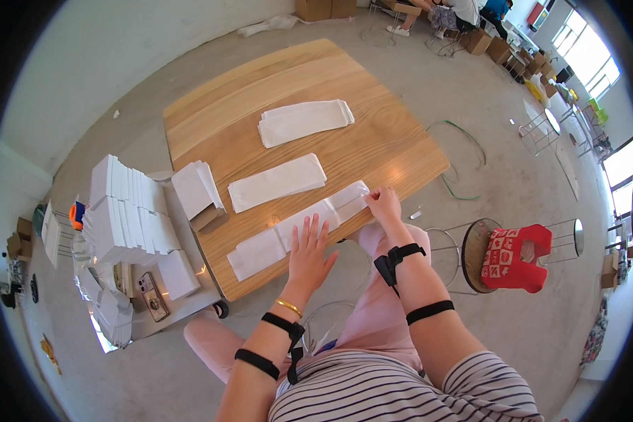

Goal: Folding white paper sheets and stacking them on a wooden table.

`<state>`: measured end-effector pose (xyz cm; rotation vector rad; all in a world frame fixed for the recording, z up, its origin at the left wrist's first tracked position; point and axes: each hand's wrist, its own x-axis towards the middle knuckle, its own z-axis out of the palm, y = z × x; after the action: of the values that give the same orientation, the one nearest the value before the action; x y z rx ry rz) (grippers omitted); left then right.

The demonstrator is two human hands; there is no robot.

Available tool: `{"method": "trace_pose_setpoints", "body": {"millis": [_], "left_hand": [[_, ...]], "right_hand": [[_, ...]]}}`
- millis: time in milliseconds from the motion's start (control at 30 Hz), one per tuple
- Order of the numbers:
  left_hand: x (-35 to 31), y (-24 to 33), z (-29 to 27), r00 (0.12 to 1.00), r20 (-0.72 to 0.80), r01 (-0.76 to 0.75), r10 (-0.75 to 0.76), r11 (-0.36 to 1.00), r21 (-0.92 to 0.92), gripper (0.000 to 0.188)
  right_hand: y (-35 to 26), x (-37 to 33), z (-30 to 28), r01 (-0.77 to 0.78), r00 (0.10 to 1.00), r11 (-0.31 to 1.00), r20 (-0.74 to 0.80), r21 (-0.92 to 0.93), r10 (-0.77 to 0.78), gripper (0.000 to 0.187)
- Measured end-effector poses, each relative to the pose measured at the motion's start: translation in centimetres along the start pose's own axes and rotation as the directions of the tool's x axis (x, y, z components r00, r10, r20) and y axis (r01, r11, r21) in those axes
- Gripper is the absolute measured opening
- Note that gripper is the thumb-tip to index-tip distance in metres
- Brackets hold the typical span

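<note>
A long, flat white paper strip (260, 257) with crosswise creases lies along the near edge of the wooden table (225, 105). My left hand (308, 250) rests flat on its middle, fingers spread. At the strip's right end my right hand (385, 205) is closed, its fingertips pinching the end by the table edge. Beyond the strip are two stacks of similar white pieces, a middle stack (278, 183) and a far stack (306, 122). Part of the strip is hidden under my left hand.
On the left, a metal cart (183, 309) holds piles of folded white boxes (130, 211) and a phone (153, 295). An open white box (200, 190) sits at the table's left edge. To the right, a red bag (517, 257) lies on a stool. People sit far off.
</note>
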<state>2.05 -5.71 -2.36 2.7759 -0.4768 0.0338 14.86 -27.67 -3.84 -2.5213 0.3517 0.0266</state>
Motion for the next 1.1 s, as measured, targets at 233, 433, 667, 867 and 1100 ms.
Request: {"method": "trace_pose_setpoints", "body": {"millis": [233, 433, 667, 867, 1100], "left_hand": [[0.6, 0.0, 1.3, 1.000, -0.018, 0.026, -0.025, 0.999, 0.030, 0.075], [-4.5, -1.4, -0.4, 0.996, 0.041, -0.068, 0.075, 0.987, -0.145, 0.057], [-9.8, -2.2, -1.9, 0.987, -0.067, -0.161, 0.148, 0.948, -0.276, 0.039], [-10.0, -3.2, -2.7, 0.996, -0.083, -0.032, 0.007, 0.953, -0.300, 0.040], [-6.0, -2.8, -2.9, 0.985, -0.165, 0.026, -0.057, 0.982, -0.187, 0.059]], "right_hand": [[-5.1, -4.1, -0.6, 0.326, 0.944, 0.933, -0.100, 0.151, -0.313, 0.015], [-10.3, -9.9, 3.7, 0.575, 0.818, 0.817, -0.021, 0.034, -0.575, 0.012], [-9.7, -11.9, 7.4, 0.608, 0.794, 0.794, 0.017, -0.032, -0.607, 0.015], [-9.4, -12.0, 4.5, 0.509, 0.854, 0.858, 0.080, 0.071, -0.514, 0.022], [-5.4, -7.8, 1.6, 0.279, 0.956, 0.943, 0.043, 0.179, -0.291, 0.017]]}}
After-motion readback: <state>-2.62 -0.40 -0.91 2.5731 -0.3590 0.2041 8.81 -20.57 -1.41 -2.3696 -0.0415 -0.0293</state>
